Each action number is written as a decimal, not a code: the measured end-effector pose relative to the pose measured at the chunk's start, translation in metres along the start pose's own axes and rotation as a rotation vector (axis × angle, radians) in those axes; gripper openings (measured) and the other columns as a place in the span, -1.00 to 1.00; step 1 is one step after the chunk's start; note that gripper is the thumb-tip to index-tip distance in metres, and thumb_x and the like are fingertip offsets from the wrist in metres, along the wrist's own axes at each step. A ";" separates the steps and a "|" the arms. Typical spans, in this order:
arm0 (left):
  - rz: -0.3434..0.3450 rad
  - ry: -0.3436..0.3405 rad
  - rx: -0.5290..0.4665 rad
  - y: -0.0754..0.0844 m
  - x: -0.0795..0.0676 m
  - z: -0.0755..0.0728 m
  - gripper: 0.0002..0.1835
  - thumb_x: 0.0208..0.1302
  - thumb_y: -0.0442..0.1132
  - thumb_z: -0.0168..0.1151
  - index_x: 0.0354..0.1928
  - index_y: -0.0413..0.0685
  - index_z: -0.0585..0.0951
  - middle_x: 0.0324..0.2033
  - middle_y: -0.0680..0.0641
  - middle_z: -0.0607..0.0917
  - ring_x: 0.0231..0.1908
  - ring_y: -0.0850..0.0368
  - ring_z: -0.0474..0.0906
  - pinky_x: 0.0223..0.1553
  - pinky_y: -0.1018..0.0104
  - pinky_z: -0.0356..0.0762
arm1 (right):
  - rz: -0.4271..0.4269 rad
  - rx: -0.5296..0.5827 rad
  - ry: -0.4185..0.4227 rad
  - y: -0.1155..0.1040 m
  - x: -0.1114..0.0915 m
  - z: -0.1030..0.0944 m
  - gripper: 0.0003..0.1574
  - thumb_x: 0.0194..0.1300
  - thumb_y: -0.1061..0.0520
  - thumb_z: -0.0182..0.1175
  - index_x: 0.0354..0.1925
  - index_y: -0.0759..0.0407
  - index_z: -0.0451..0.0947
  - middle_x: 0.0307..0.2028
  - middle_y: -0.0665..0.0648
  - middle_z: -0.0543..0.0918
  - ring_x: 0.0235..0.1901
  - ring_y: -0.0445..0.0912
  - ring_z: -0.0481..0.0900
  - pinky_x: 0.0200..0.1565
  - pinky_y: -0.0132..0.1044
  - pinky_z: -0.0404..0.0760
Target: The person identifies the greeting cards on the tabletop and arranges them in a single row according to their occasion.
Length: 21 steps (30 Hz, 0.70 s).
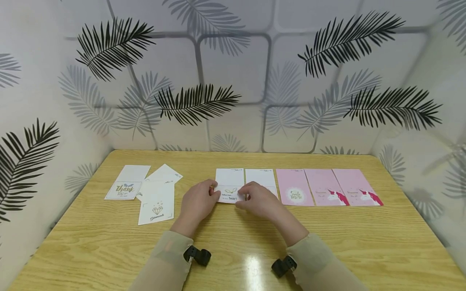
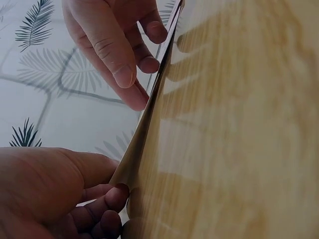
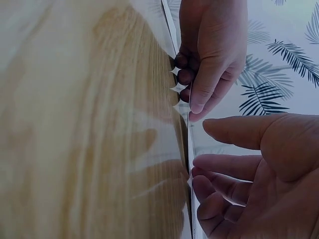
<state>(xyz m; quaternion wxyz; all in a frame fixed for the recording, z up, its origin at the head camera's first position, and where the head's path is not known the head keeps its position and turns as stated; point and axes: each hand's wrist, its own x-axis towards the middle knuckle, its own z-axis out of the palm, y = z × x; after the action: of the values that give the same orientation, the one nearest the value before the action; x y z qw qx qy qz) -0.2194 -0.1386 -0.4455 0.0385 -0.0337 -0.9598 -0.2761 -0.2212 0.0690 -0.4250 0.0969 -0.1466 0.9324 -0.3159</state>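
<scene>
A white card point(image 1: 229, 178) with gold wings and the word "heart" on its lower half lies at the middle of the table. My left hand point(image 1: 198, 204) pinches its left edge between thumb and fingers; the left wrist view shows the near corner of the card point(image 2: 132, 154) slightly lifted there. At the card's right edge is my right hand point(image 1: 263, 203). The right wrist view shows that right hand point(image 3: 269, 174) with its thumb held apart from relaxed fingers, which are close to the card edge. A second white card point(image 1: 259, 176) lies just right, partly hidden behind the right hand.
To the right, a pink "Smile More" card point(image 1: 289, 180) and two pink unicorn cards point(image 1: 320, 180) point(image 1: 351, 180) continue the row. On the left lie a "Thank you" card point(image 1: 134, 173), a tilted white card point(image 1: 164, 173) and a "Diamonds" card point(image 1: 157, 194), partly overlapping. A patterned wall point(image 1: 233, 129) stands behind the wooden table point(image 1: 233, 238).
</scene>
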 end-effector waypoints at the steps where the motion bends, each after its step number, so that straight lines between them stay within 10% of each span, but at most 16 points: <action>1: 0.001 -0.002 0.003 0.000 0.000 0.000 -0.73 0.54 -0.19 0.39 0.15 -0.14 0.76 -0.38 0.05 0.63 -0.36 0.07 0.50 -0.26 0.14 0.45 | -0.001 0.000 -0.004 0.000 0.000 0.000 -0.64 0.43 0.08 0.49 0.12 0.19 0.81 0.22 0.15 0.68 -0.10 -0.05 0.58 -0.07 -0.14 0.58; 21: 0.020 -0.029 0.050 0.001 -0.001 -0.001 -0.67 0.47 -0.23 0.44 0.19 -0.17 0.75 -0.40 0.02 0.58 -0.38 0.06 0.46 -0.30 0.16 0.40 | 0.000 0.008 -0.013 -0.003 -0.004 -0.001 -0.64 0.46 0.09 0.50 0.11 0.25 0.80 0.29 0.19 0.66 0.11 0.06 0.67 0.11 0.00 0.66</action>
<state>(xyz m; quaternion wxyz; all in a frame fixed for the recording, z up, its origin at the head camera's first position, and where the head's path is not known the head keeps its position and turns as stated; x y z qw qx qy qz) -0.2183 -0.1382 -0.4441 0.0284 -0.0462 -0.9665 -0.2511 -0.2172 0.0686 -0.4221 0.1037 -0.1484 0.9303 -0.3189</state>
